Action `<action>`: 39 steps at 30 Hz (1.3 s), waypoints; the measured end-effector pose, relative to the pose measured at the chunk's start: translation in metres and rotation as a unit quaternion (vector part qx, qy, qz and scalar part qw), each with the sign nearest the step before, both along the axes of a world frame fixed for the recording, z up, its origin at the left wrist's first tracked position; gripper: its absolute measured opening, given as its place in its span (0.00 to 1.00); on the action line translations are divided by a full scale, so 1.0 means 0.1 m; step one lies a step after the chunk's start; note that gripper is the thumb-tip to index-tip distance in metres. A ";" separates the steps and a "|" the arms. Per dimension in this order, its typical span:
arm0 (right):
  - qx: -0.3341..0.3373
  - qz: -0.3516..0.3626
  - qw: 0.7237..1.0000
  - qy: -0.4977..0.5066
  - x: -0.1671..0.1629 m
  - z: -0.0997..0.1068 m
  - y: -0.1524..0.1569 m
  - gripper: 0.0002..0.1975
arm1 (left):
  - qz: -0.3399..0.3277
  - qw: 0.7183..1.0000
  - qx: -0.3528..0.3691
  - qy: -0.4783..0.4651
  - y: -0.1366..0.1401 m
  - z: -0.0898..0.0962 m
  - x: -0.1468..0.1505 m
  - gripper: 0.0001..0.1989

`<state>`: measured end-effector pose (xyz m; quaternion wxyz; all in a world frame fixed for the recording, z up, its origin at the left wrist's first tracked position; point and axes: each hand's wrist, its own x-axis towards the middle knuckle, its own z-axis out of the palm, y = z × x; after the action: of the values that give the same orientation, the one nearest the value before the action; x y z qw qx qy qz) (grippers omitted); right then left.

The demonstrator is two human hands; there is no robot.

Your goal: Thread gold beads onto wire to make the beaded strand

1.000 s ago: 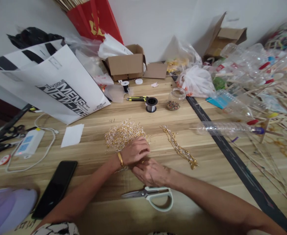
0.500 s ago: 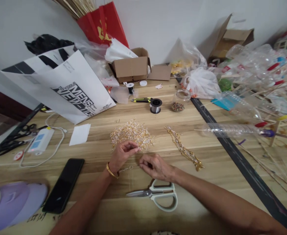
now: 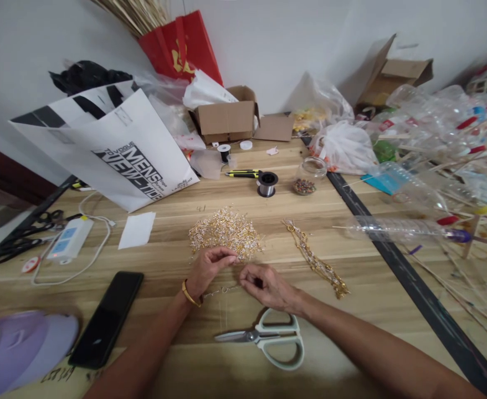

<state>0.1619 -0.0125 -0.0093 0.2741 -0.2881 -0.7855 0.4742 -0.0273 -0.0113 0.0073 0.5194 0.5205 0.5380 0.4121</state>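
Note:
My left hand (image 3: 210, 267) is pinched closed at the near edge of a pile of small gold and clear beads (image 3: 226, 230); whatever is between its fingertips is too small to make out. Close to its right, my right hand (image 3: 266, 284) has its fingers curled together around the end of a thin beaded chain (image 3: 222, 290), which runs left under my left wrist. Below my right hand lie scissors (image 3: 282, 343) with pale green handles, blades pointing left. Finished-looking gold beaded strands (image 3: 316, 257) lie to the right of the pile.
Behind the beads are a wire spool (image 3: 267, 184), a yellow-black utility knife (image 3: 243, 173) and a glass jar (image 3: 308, 176) holding dark beads. On the left lie a black phone (image 3: 107, 318), a power strip (image 3: 69, 240) and a white paper bag (image 3: 114, 149). Plastic bottles (image 3: 418, 119) crowd the right.
The view has tilted slightly, so things sit a little lower in the picture. Both hands keep nearly the same pose, with fingers close together.

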 end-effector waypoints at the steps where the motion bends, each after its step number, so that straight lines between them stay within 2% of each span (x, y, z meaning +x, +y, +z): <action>1: -0.005 0.000 1.000 0.000 0.00 0.00 0.00 0.03 | 0.002 1.000 -0.003 0.000 0.00 0.00 -0.01 0.09; 6: -0.039 0.005 0.999 0.012 0.01 -0.02 0.02 0.04 | 0.017 1.000 -0.005 -0.024 -0.01 0.02 0.00 0.11; 9: -0.057 0.004 0.998 0.020 0.01 -0.03 0.03 0.04 | 0.009 1.000 0.008 -0.015 -0.01 0.04 0.01 0.09; 18: -0.073 -0.005 0.997 0.029 0.01 0.00 0.04 0.03 | -0.006 0.999 0.018 -0.026 -0.01 0.01 0.01 0.06; 29: -0.094 -0.007 0.995 0.042 0.00 -0.04 0.05 0.03 | 0.028 0.999 0.001 -0.018 -0.03 -0.02 0.03 0.09; 39: -0.097 0.007 0.994 0.049 0.01 -0.03 0.06 0.05 | 0.005 1.000 0.022 -0.004 -0.03 -0.06 0.03 0.10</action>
<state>0.1629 -0.0062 -0.0127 0.2792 -0.2842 -0.7235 0.5638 -0.0244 -0.0145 0.0012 0.5081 0.5277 0.5288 0.4287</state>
